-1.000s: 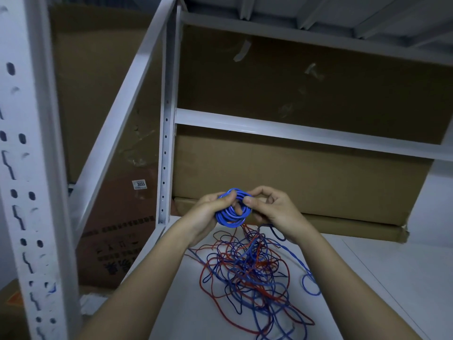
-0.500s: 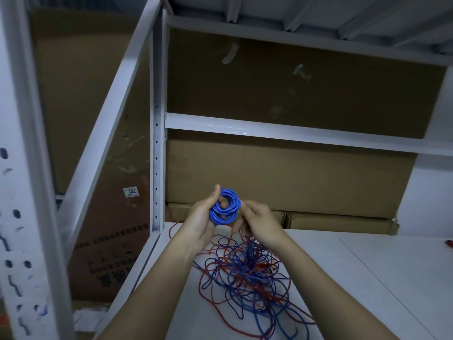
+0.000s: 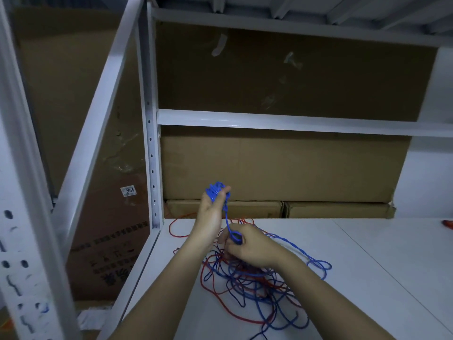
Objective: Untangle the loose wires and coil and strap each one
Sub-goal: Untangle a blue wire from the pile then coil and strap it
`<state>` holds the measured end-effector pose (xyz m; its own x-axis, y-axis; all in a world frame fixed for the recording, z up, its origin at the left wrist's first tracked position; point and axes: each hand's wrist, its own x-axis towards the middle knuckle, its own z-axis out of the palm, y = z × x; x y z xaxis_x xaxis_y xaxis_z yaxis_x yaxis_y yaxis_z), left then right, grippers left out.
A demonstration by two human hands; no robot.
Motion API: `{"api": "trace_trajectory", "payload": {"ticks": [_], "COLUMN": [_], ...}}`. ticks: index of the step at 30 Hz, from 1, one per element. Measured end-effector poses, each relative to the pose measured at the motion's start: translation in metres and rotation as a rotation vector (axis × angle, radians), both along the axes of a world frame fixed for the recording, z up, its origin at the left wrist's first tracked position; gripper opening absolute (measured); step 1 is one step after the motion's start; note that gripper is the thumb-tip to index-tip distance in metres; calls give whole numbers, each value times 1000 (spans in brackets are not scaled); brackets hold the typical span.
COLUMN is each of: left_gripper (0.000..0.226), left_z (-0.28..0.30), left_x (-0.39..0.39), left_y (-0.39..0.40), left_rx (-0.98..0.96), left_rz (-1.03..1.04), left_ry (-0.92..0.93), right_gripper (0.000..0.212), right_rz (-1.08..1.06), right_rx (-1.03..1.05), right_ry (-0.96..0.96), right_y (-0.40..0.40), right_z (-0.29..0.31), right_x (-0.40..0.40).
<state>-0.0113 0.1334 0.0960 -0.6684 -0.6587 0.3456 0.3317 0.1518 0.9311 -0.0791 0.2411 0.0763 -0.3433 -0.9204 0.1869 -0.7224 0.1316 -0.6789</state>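
- left hand (image 3: 211, 212) holds the small coil of thin blue wire (image 3: 215, 190) up above the white metal shelf (image 3: 367, 266), near its back-left corner — probably so the loops stay together
- right hand (image 3: 247, 246) pinches the coil's tail (image 3: 227, 223) lower down, feeding slack I'd guess
- tangled pile of blue and red wires (image 3: 252, 285) sprawls under both hands — clearly not sorted yet

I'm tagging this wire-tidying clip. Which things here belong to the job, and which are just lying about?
Part of the job:
- blue coil, gripped by the left hand
- blue strand running down to the right hand, which pinches it
- red and blue tangle on the shelf

Lying about:
- cardboard boxes
- label 3055
- red object at the right edge, unclear
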Motion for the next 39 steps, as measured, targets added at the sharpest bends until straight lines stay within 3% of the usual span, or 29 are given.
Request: {"api": "trace_trajectory", "payload": {"ticks": [4, 7, 9, 13, 17, 20, 23, 28, 32, 35, 37, 39], "left_gripper": [19, 19, 16, 18, 30, 5, 10, 26, 26, 25, 25, 25], "left_z": [-16, -11, -7, -2, 4, 7, 5, 14, 32, 45, 53, 60], "left_x": [-5, -4, -3, 6, 17, 21, 22, 23, 25, 24, 21, 16], "left_y": [-3, -5, -4, -4, -5, -8, -15, -24, -31, -31, -28, -24], "left_rx": [-393, -443, -477, -656, -626, -666, -681, -767, -886, -923, -935, -911], "left_rz": [45, -9, -36, -36, -173, -181, -91, 80, 224, 265, 305, 331], "left_ry": [-268, -339, -397, -439, -399, -399, -460, -452, -374, -304, -254, -215], "right_gripper": [33, 21, 25, 17, 9, 7, 17, 5, 18, 19, 16, 17], "right_rz": [29, 36, 59, -14, -105, -101, -231, -498, -480, -304, -240, -210], "right_rx": [-46, -111, -142, -270, -326, -391, -501, -675, -400, -153, -100, -70], "right_ry": [-44, -175, -296, -453, -446, -401, -295, 166, 599, 726, 800, 725], "right_y": [11, 18, 20, 23, 27, 26, 22, 21, 19, 13, 3, -7], "right_z": [17, 19, 19, 19, 19, 23, 27, 38, 42, 44, 47, 50], "right_x": [-9, -17, -19, -29, -40, -41, -42, -52, -60, -58, -51, -39]}}
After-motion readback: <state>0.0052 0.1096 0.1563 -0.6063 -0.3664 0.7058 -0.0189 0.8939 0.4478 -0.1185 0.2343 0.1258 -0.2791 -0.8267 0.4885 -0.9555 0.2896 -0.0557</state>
